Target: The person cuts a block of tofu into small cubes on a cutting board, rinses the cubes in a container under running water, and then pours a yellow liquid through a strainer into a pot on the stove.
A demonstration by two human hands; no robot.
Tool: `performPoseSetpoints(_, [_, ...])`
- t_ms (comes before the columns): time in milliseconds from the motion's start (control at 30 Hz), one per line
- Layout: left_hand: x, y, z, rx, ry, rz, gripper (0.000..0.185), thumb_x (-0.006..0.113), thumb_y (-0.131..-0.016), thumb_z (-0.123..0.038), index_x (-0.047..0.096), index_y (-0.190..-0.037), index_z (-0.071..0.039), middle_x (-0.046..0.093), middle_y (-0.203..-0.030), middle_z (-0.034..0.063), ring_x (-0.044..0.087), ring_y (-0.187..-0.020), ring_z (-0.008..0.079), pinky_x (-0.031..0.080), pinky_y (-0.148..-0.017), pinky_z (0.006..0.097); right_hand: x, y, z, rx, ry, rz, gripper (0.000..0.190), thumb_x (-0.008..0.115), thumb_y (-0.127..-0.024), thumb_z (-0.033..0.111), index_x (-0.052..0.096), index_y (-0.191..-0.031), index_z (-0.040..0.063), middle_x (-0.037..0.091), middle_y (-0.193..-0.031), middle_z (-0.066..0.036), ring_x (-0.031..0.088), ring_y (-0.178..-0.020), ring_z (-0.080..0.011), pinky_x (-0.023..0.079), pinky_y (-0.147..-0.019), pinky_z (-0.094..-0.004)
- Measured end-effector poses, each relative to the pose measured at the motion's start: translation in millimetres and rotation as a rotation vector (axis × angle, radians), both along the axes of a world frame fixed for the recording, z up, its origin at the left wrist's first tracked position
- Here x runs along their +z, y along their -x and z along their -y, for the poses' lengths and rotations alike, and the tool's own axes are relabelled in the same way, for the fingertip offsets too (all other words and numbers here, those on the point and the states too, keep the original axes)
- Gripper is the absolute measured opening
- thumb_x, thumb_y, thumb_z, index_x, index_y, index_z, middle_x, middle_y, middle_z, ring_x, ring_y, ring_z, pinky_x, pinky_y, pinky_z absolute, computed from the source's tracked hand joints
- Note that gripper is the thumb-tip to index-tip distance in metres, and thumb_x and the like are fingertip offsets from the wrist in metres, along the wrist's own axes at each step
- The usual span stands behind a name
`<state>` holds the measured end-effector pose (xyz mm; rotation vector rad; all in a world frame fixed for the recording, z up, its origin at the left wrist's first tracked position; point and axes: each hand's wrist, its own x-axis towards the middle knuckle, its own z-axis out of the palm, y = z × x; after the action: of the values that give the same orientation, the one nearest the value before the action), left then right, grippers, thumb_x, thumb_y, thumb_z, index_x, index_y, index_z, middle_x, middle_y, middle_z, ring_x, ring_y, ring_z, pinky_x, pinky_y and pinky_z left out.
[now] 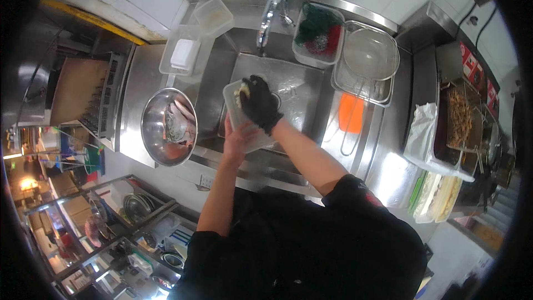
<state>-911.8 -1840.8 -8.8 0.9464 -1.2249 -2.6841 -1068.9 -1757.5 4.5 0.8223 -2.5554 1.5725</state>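
Note:
My left hand (239,139) is bare and grips the near side of a clear plastic container (235,113), tilted over the steel sink (297,91). On my right hand (262,102) there is a black glove. Its fingers press a pale yellowish sponge-like pad (240,93) against the container near the far end. The glove hides most of the pad, so its exact kind is unclear. Beyond both hands a chrome faucet (266,21) arches over the sink, and no running water can be made out.
Left of the sink stands a steel bowl (148,127) with fish pieces. Behind it are plastic tubs (166,60). A tub of green and red scourers (318,41), a wire strainer (370,54) and an orange item (351,112) line the right side. Farther right sits a fryer basket (460,116).

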Motion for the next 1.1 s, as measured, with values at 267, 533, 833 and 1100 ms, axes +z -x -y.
performPoseSetpoints(267, [-20.5, 60.7, 11.0, -0.119, 0.099, -0.110, 0.082, 0.049, -0.096, -0.007, 0.012, -0.165, -0.030, 0.063, -0.134, 0.0113, 0.069, -0.108, 0.0284, 0.052, -0.090, 0.0418, -117.2, 207.5, 12.3, -0.127, -0.012, -0.109, 0.026, 0.055, -0.100, 0.022, 0.069, -0.108, 0.001, 0.070, -0.100, -0.024, 0.065, -0.094, -0.0434, 0.052, -0.089, -0.0498])
performPoseSetpoints(533, [-22.8, 73.1, 28.2, -0.086, 0.154, 0.057, 0.096, 0.050, -0.081, -0.004, 0.011, -0.167, -0.025, 0.062, -0.134, 0.0129, 0.069, -0.107, 0.0295, 0.053, -0.091, 0.0411, -121.9, 214.4, 24.6, 0.275, -0.134, 0.205, 0.034, 0.054, -0.099, 0.012, 0.065, -0.130, 0.005, 0.065, -0.131, -0.020, 0.062, -0.121, -0.0369, 0.050, -0.106, -0.0437])
performPoseSetpoints(833, [-23.2, 85.4, 36.7, -0.117, 0.106, 0.037, 0.099, 0.055, -0.078, -0.007, 0.015, -0.167, -0.027, 0.061, -0.133, 0.0119, 0.069, -0.106, 0.0253, 0.054, -0.087, 0.0351, -47.2, 182.5, 1.3, 0.552, 0.212, 0.144, 0.048, 0.068, -0.100, 0.023, 0.058, -0.141, 0.002, 0.067, -0.131, -0.012, 0.065, -0.115, -0.0218, 0.053, -0.099, -0.0351])
performPoseSetpoints(1100, [-23.4, 92.9, 40.0, -0.153, 0.115, 0.039, 0.102, 0.052, -0.073, -0.008, 0.018, -0.166, -0.030, 0.061, -0.131, 0.0143, 0.069, -0.105, 0.0281, 0.055, -0.086, 0.0398, -23.0, 174.2, -32.4, 0.769, 0.347, 1.146, 0.082, 0.077, -0.091, 0.047, 0.048, -0.150, -0.003, 0.062, -0.142, -0.016, 0.061, -0.130, -0.0245, 0.050, -0.108, -0.0394])
